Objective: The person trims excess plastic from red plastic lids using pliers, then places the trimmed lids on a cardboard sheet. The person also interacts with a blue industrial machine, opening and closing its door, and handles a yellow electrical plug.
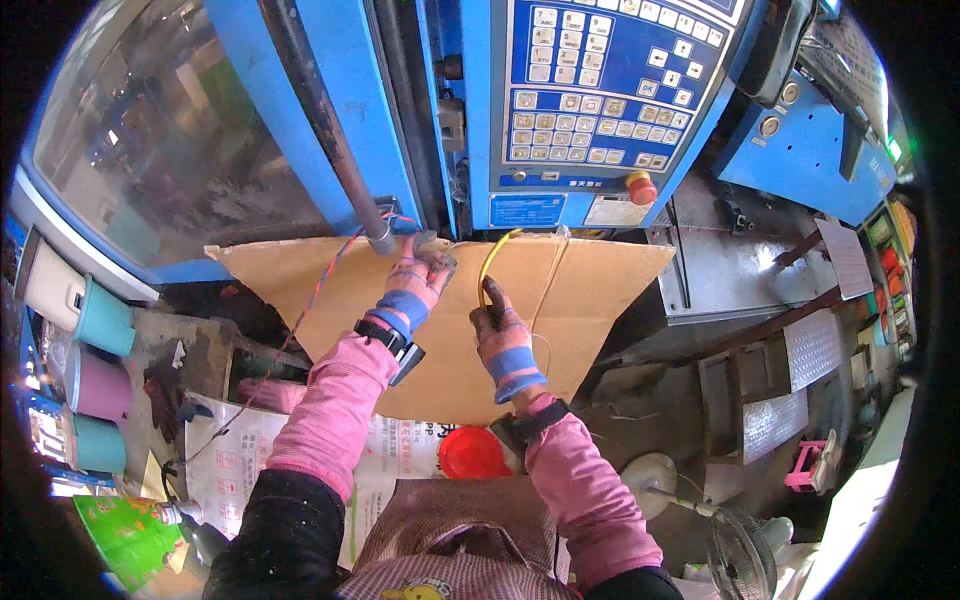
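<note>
A large cardboard sheet [420, 352] leans against a blue machine below its control panel [600, 97]. My left hand [420, 277], in a striped work glove, is at the sheet's upper edge beside the lower end of a dark metal bar [352, 180]; its fingers are bunched around something greyish that I cannot make out. A twisted red and blue wire [319, 292] runs down from that bar. My right hand [506, 330], gloved too, holds a bent yellow tube or cable [487, 262] between thumb and fingers, in front of the cardboard.
A red emergency stop button [641, 188] sits low on the panel. Teal and purple bins [97, 382] stand at the left. A red bowl [471, 452] lies below the cardboard. At the lower right is a fan [739, 555], with metal steps [776, 424] and a pink stool [810, 465] beyond.
</note>
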`<state>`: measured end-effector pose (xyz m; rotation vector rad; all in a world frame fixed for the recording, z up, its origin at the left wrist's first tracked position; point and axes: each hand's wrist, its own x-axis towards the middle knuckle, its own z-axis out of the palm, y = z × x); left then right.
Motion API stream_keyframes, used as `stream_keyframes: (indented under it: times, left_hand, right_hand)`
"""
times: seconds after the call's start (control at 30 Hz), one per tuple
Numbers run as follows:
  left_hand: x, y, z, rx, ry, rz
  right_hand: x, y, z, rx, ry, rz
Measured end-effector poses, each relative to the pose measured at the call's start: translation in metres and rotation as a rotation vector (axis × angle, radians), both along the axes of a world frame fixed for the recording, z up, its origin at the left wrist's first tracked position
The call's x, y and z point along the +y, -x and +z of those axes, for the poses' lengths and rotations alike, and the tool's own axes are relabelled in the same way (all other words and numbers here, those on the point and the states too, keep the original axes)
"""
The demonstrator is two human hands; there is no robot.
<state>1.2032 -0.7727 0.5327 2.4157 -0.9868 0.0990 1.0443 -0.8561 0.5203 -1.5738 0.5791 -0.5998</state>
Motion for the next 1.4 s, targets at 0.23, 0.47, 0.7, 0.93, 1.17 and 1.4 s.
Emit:
stream_keyframes:
  times: [0.23, 0.47, 0.7, 0.93, 1.17, 1.4]
  left_hand:
    - [0.024, 0.034, -0.014, 0.377, 0.494, -0.077]
    - [0.062, 0.062, -0.004, 0.363, 0.357, -0.054]
    - [0.086, 0.062, 0.011, 0.526, 0.701, -0.046]
    - [0.116, 0.062, 0.004, 0.576, 0.586, 0.014]
    - [0.107, 0.072, 0.011, 0.594, 0.586, 0.036]
    - [0.105, 0.075, 0.017, 0.573, 0.702, 0.013]
  right_hand:
    - [-0.021, 0.01, -0.04, 0.151, 0.361, 0.114]
    - [-0.045, -0.007, 0.05, 0.039, 0.517, 0.071]
    - [-0.017, -0.118, 0.116, 0.383, 1.071, 0.081]
    - [-0.008, -0.131, 0.095, 0.283, 0.883, -0.032]
    - [-0.001, -0.138, 0.093, 0.377, 0.999, -0.039]
    - [0.0, -0.129, 0.129, -0.102, 0.818, -0.102]
